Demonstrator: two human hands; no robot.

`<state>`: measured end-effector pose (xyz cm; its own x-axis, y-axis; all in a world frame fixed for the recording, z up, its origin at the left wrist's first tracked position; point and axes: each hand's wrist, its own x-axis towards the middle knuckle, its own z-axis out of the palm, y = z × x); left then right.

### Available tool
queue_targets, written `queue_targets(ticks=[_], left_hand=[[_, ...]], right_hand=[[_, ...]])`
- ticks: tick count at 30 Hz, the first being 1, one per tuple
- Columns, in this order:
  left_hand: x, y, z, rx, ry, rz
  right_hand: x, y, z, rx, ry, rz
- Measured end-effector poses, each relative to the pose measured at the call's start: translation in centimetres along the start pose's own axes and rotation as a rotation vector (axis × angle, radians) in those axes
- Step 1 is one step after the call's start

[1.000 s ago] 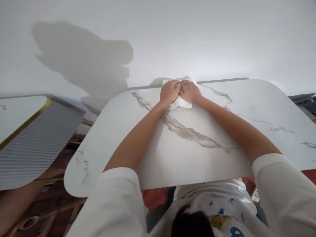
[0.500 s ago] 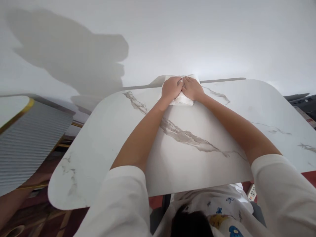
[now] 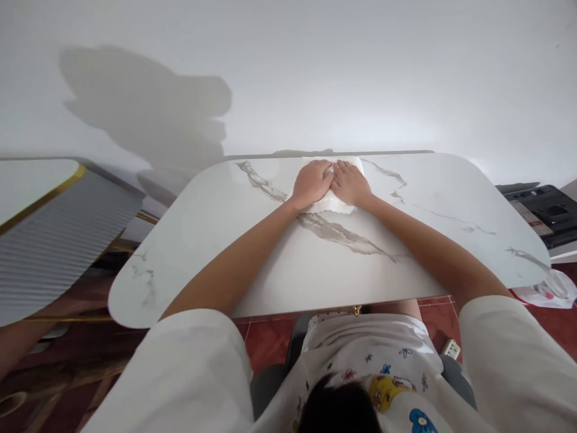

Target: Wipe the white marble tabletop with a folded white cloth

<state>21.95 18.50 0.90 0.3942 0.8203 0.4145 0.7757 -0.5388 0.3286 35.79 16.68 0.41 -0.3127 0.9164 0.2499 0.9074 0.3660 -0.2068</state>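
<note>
A white paper towel (image 3: 331, 205) lies spread on the white marble-patterned tabletop (image 3: 311, 270), near its far edge by the wall. On the left part of the towel rests my left hand (image 3: 312, 184), palm down, with its fingers laid out and pointing inward. My right hand (image 3: 351, 184) presses flat on the right part, fingers stretched forward. The two hands meet at the thumbs and fingertips. Both palms and the towel's middle are hidden from above.
Behind the table rises a white wall (image 3: 288, 72). To the left stands a ribbed grey cabinet with gold trim (image 3: 67, 222). A black case (image 3: 556, 210) sits at the right, above a plastic bag (image 3: 552, 288). A power strip (image 3: 451, 349) is on the red floor.
My hands and the towel stay together near the far edge, drawn slightly back from the wall. The camera view has shifted, showing more of the floor and the right side.
</note>
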Motion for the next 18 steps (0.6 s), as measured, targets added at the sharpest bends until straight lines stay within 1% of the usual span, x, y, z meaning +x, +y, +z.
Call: queue_targets(ticks=[3,7,11,14,18], left_hand=[[-2.4,1.3,-0.8,0.031,-0.023,-0.013],[-5.5,2.9,-1.9,0.100,-0.042,0.002],[-8.5,4.3,-2.9,0.098,-0.054,0.037],[-10.4,5.2,-3.4,0.076,-0.053,0.022],[-12.9,6.0,-3.7,0.100,-0.054,-0.006]], right_hand=[[-2.2,-1.0,-0.3,0.001,-0.001,-0.049],[-5.5,-2.6,-0.8,-0.008,-0.002,-0.072],[-8.8,-4.3,-1.1,0.009,0.026,-0.059],[-10.8,-5.4,-1.2,0.029,0.042,-0.040],[-13.0,-6.6,-1.5,0.058,0.037,-0.054]])
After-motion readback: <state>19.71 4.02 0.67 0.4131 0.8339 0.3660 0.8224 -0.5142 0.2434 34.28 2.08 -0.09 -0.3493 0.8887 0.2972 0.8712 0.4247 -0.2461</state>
